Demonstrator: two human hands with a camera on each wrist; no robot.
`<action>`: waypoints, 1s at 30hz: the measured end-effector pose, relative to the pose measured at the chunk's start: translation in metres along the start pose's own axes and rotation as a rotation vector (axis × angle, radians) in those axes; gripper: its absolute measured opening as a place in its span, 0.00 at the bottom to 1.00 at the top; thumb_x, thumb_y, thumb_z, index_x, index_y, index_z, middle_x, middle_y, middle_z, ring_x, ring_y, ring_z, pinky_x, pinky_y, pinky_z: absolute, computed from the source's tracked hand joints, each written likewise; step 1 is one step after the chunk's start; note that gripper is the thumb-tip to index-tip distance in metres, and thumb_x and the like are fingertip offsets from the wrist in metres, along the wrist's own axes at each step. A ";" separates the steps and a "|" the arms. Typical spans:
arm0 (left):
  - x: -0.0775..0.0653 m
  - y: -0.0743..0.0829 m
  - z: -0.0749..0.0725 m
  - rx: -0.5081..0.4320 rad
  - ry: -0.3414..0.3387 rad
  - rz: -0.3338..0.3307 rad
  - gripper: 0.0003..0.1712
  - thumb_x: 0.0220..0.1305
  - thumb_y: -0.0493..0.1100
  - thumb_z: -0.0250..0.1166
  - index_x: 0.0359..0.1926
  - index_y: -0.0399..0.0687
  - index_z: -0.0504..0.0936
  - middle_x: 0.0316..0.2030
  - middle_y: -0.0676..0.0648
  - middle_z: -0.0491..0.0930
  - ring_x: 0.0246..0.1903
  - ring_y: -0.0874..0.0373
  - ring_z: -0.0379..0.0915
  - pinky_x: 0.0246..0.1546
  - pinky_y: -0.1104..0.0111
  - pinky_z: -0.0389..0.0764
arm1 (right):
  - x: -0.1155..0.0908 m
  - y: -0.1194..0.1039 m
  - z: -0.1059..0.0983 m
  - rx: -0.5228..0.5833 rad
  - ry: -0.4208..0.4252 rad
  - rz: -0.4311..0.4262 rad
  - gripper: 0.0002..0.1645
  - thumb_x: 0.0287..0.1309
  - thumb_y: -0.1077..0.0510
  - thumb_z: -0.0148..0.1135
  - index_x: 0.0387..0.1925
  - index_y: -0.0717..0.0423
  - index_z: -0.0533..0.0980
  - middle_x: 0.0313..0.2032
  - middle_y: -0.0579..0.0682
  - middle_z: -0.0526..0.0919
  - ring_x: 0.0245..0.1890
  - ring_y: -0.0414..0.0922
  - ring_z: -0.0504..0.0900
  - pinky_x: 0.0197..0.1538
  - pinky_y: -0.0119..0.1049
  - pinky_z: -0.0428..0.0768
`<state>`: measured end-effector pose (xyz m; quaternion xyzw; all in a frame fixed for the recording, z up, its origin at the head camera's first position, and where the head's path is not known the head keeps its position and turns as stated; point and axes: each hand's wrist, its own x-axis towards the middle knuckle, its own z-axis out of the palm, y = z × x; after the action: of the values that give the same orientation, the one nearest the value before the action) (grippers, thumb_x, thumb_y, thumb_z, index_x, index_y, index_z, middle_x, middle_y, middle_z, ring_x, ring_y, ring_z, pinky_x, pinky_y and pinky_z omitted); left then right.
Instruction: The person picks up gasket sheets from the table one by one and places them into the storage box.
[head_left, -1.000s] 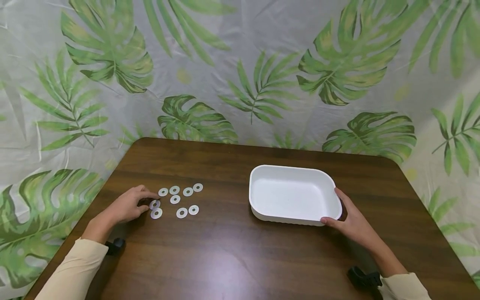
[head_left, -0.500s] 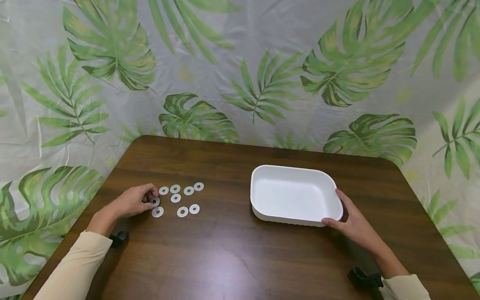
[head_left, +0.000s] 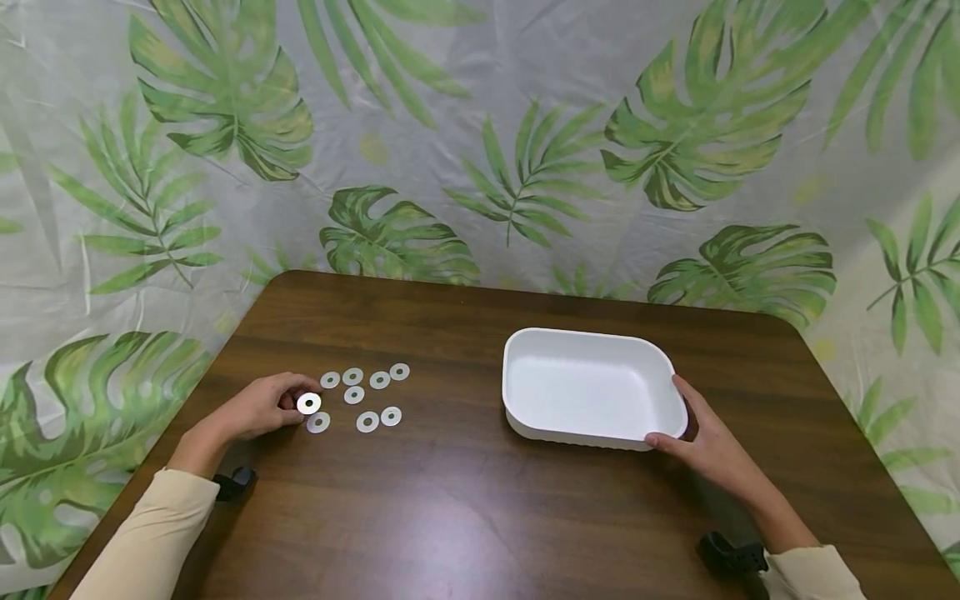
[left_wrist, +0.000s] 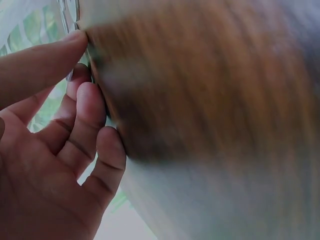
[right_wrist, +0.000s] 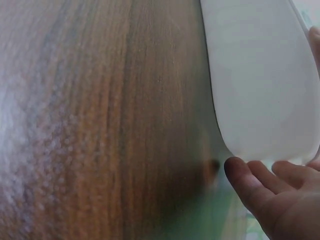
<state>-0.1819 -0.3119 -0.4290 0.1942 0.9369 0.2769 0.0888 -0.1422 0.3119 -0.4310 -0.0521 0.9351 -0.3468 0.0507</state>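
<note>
At the left of the table, my left hand (head_left: 258,407) pinches a flat metal washer (head_left: 309,403) by its edge, thumb in front and fingers behind. The held washer is tilted and overlaps another washer (head_left: 318,422) lying just below it. Several more washers (head_left: 354,395) are spread to the right of that hand. In the left wrist view the thumb (left_wrist: 70,46) and curled fingertips are close to the wood. My right hand (head_left: 701,442) grips the right end of a white rectangular tub (head_left: 581,439), thumb over the front corner and fingers along its side.
The brown wooden table (head_left: 420,517) has rounded far corners and meets a leaf-patterned cloth (head_left: 525,167) behind it. Dark straps with small devices (head_left: 727,554) sit at both wrists. The tub's inside shows only its white floor.
My left thumb and fingers have closed on one washer and tilted it up from the table. My right hand and the tub have stayed in place.
</note>
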 end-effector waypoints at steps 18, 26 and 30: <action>0.001 0.002 -0.002 -0.132 0.077 -0.096 0.20 0.54 0.34 0.72 0.49 0.33 0.81 0.31 0.47 0.79 0.28 0.68 0.69 0.29 0.74 0.73 | 0.000 -0.001 0.000 0.004 -0.001 0.007 0.66 0.55 0.44 0.71 0.78 0.62 0.39 0.74 0.74 0.49 0.68 0.73 0.59 0.64 0.73 0.62; 0.007 0.017 -0.010 -0.211 0.173 -0.065 0.20 0.57 0.35 0.71 0.51 0.34 0.81 0.32 0.46 0.79 0.28 0.69 0.71 0.31 0.75 0.74 | 0.001 0.000 0.000 -0.010 0.022 -0.006 0.65 0.56 0.43 0.70 0.78 0.62 0.40 0.73 0.74 0.52 0.67 0.73 0.62 0.63 0.69 0.66; 0.014 0.027 -0.012 -0.258 0.212 -0.057 0.21 0.59 0.37 0.71 0.53 0.35 0.80 0.35 0.43 0.81 0.31 0.69 0.73 0.34 0.76 0.77 | 0.001 0.001 0.001 -0.012 0.035 -0.014 0.64 0.56 0.43 0.70 0.77 0.63 0.41 0.73 0.74 0.53 0.67 0.72 0.63 0.63 0.69 0.67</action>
<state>-0.1895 -0.2908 -0.4047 0.1243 0.9027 0.4115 0.0213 -0.1427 0.3119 -0.4320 -0.0527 0.9375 -0.3424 0.0315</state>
